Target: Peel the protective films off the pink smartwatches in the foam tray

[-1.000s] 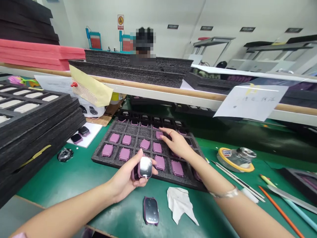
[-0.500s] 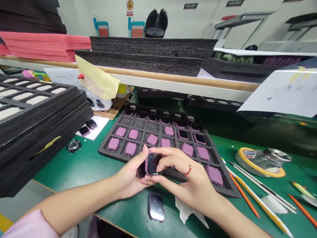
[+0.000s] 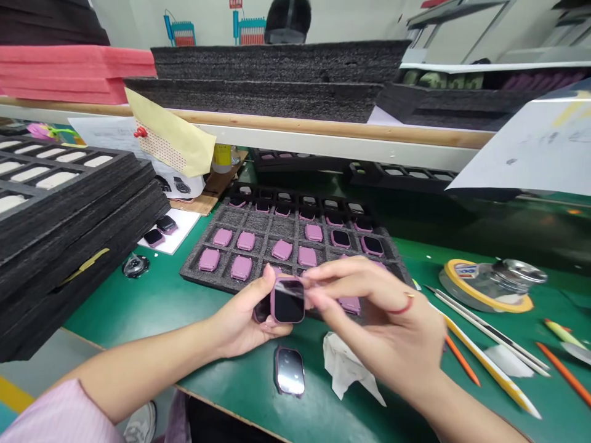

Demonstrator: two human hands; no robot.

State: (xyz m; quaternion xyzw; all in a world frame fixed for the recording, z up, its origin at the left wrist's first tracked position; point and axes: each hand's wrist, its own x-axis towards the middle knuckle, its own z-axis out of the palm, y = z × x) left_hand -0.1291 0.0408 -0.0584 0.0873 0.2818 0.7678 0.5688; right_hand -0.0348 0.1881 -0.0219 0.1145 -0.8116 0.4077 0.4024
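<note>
No writing is legible. The label on the tape roll (image 3: 465,271) is too small to read, the marks on the hanging white sheet (image 3: 530,147) too faint, and the wall sign (image 3: 235,3) is cut off.

The watch case (image 3: 289,300) is mauve around a glossy black face; a second watch (image 3: 290,371) has the same mauve rim, its face mirror-grey. The foam tray (image 3: 252,216) is charcoal, cut in a grid of pockets — most filled with plain mauve backs (image 3: 281,249), a few showing black. The tabletop (image 3: 138,314) is deep green, the cloth (image 3: 344,363) white. A ring (image 3: 407,303) is red. Foam sheets (image 3: 69,67) on the shelf are coral pink; the tape roll (image 3: 462,294) has a yellow rim; the sleeve (image 3: 50,418) is pale pink.
</note>
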